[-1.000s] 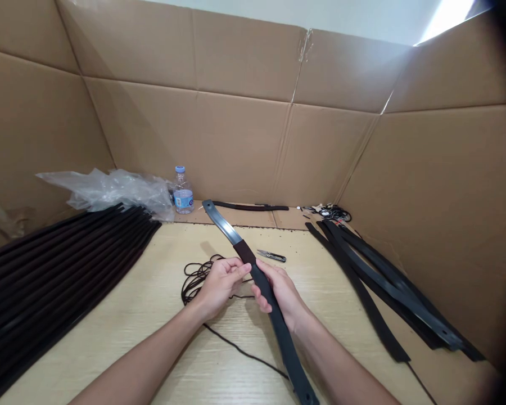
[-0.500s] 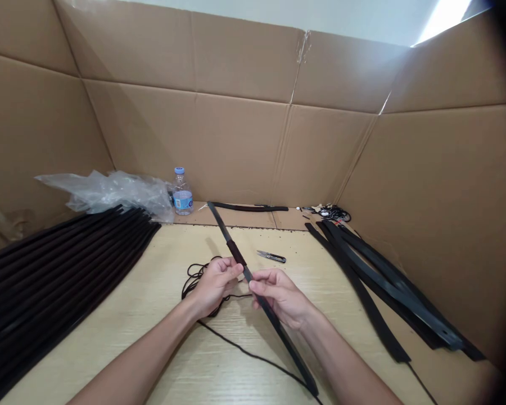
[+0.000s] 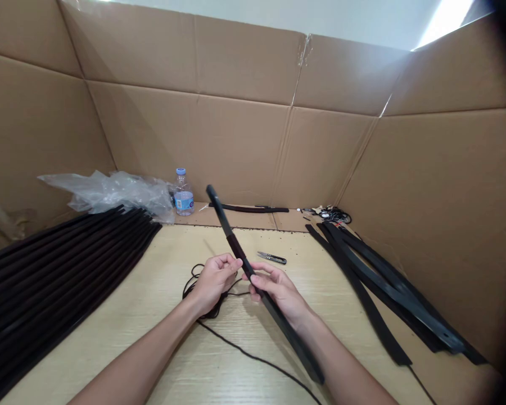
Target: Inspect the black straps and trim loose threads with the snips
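Observation:
A long, narrow black strip (image 3: 289, 334) slants across the middle, held above the table by both hands. Part of its upper half is wound with dark brown cord (image 3: 236, 247). My left hand (image 3: 213, 281) pinches the strip with thumb and fingers at the lower end of this winding. Just below, my right hand (image 3: 281, 292) has its thumb on top and its fingers around the strip. A loose heap of dark cord (image 3: 190, 288) lies behind my left hand, partly hidden by it, and one length (image 3: 253, 354) runs toward the front edge.
Thread snips (image 3: 272, 257) lie beyond my hands. Many dark wrapped strips (image 3: 67, 270) are lined up at left; bare black strips (image 3: 358, 281) lie at right. A water bottle (image 3: 184, 194), clear plastic bag (image 3: 113, 191) and cord scraps (image 3: 333, 214) sit along the cardboard wall (image 3: 236, 140).
The strip has turned about its length, showing a broader face, and its far end has risen. My right hand's fingers have shifted around it; my left hand stays almost in place.

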`<control>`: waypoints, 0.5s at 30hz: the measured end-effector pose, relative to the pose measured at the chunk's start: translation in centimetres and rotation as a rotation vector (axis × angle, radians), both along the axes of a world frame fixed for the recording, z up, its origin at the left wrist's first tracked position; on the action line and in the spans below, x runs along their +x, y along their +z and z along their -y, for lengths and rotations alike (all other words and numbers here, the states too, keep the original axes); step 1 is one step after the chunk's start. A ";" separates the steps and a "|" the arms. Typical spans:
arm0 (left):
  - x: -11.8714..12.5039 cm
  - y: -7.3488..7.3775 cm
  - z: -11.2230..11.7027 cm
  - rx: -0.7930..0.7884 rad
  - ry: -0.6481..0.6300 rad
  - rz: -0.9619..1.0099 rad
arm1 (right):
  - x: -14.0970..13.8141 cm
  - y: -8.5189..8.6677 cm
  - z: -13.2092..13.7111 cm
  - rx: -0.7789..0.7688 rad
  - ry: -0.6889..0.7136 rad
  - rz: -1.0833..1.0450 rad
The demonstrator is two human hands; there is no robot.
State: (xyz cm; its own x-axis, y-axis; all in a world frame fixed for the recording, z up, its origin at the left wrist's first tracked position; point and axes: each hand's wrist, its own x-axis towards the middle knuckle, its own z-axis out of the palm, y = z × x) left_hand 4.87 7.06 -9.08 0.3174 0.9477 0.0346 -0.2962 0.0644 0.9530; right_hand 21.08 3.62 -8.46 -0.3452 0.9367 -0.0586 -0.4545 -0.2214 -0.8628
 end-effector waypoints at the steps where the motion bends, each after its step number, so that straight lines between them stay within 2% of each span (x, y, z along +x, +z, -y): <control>1: 0.0 -0.1 -0.1 -0.002 -0.006 -0.004 | -0.2 0.0 0.2 0.001 -0.007 0.024; 9: -0.2 0.0 0.1 0.036 -0.050 -0.051 | -0.2 0.6 1.0 0.009 -0.011 0.098; 15: -0.3 0.3 0.0 -0.001 -0.005 -0.036 | 0.2 0.5 -0.1 0.035 0.009 -0.049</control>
State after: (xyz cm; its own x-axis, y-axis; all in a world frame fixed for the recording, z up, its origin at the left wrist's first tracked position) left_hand 4.56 7.05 -8.82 0.3232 0.9461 0.0218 -0.2610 0.0670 0.9630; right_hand 21.29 3.70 -7.98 -0.3551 0.9348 -0.0083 -0.4944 -0.1953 -0.8470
